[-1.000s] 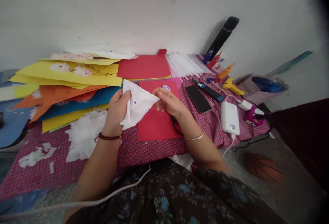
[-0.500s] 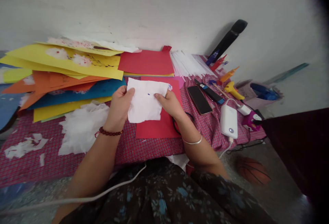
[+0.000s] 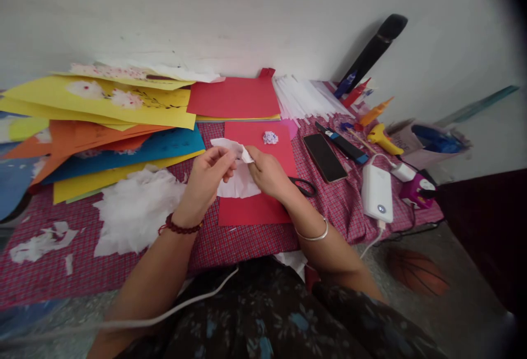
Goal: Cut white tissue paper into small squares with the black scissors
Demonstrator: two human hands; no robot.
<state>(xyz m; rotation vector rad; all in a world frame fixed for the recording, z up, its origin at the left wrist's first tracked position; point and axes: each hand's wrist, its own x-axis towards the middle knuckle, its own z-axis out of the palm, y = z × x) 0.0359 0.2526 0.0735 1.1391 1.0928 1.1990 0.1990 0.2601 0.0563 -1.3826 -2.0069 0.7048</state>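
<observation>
At the middle of the checked cloth (image 3: 247,243) lies the red sheet (image 3: 263,211), taken as reference for all positions below.

1. Stack of coloured sheets (image 3: 102,106): yellow, orange and blue, fanned out left of the red sheet and beyond it, the blue edge reaching close to its far left corner.
2. Heap of white tissue (image 3: 135,211): on the cloth, just left of the red sheet.
3. Bundle of white strips (image 3: 304,101): beyond the red sheet, toward its right.
4. Left hand (image 3: 206,178): over the left edge of the red sheet, thumb and forefinger closed in a pinch on the white tissue piece (image 3: 239,186).
5. Right hand (image 3: 267,172): over the middle of the red sheet, fingertips likewise pinching that tissue piece. The two hands nearly touch.
6. White tissue piece: crumpled, top edge folded over and gathered between both hands, the rest draped onto the left half of the red sheet.
7. Power bank (image 3: 376,193): well right of the red sheet, cable attached.
8. Phone (image 3: 325,157): face up, just right of the red sheet.
9. Scissors (image 3: 302,186): at the right edge of the red sheet, partly hidden by the right wrist.
10. Tissue ball (image 3: 270,138): small, resting on the far part of the red sheet.
</observation>
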